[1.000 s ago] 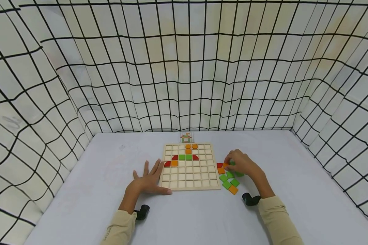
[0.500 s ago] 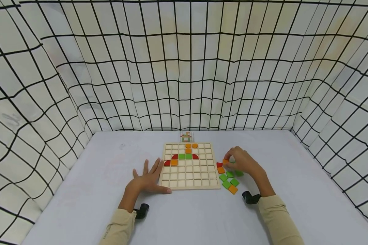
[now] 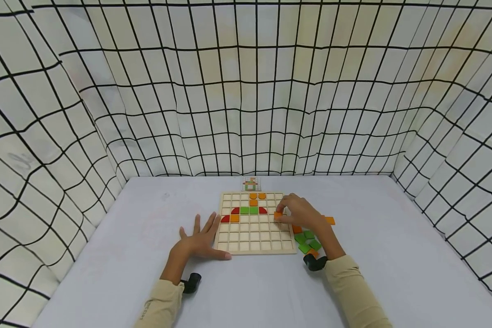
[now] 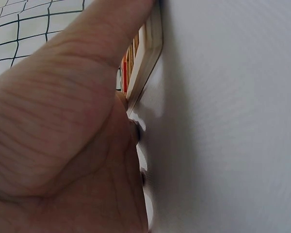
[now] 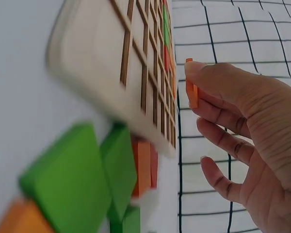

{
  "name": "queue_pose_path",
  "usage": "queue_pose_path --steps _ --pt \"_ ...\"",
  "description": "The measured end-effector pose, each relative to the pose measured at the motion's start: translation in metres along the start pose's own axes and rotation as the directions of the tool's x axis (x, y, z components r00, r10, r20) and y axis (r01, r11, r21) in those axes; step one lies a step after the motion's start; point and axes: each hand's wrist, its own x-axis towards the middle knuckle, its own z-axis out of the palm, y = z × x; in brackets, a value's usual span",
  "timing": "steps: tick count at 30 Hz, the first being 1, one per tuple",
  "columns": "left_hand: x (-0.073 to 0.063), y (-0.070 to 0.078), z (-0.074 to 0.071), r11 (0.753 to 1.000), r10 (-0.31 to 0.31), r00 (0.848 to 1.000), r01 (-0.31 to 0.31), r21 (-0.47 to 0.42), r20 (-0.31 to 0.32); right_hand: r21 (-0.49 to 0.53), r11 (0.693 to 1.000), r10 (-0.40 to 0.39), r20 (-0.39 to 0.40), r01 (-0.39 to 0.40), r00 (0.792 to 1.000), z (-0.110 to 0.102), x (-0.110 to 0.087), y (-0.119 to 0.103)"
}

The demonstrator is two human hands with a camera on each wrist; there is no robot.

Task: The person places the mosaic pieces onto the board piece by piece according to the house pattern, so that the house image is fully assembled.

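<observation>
A wooden grid board lies mid-table, with orange, green and red tiles set in several of its upper cells. My left hand rests at the board's left side, fingers spread, thumb along the lower left corner. In the left wrist view the palm covers much of the picture and the board's edge shows beyond it. My right hand pinches an orange square tile over the right part of the board. The right wrist view shows that orange tile between thumb and index finger, the other fingers loosely bent.
Loose green tiles and orange tiles lie right of the board, partly under the right forearm. Another orange tile shows past the wrist. A small pattern card lies behind the board. Black-lined netting stands around the table.
My right hand has picked up the orange tile from the loose pile and moved left with it, over the board's right side. The left hand has stayed in place.
</observation>
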Motion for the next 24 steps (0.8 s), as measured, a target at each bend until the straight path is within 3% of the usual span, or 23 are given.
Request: queue_pose_path --steps 11,24 --pt "0.002 -0.003 0.003 1.0 -0.002 1.0 0.002 0.004 -0.004 0.025 0.995 -0.097 -0.015 0.097 0.995 0.014 0.026 -0.03" --pt "0.002 -0.002 0.001 1.0 -0.002 1.0 0.002 0.02 -0.004 -0.085 0.992 -0.092 0.015 0.093 0.996 0.034 0.05 -0.061"
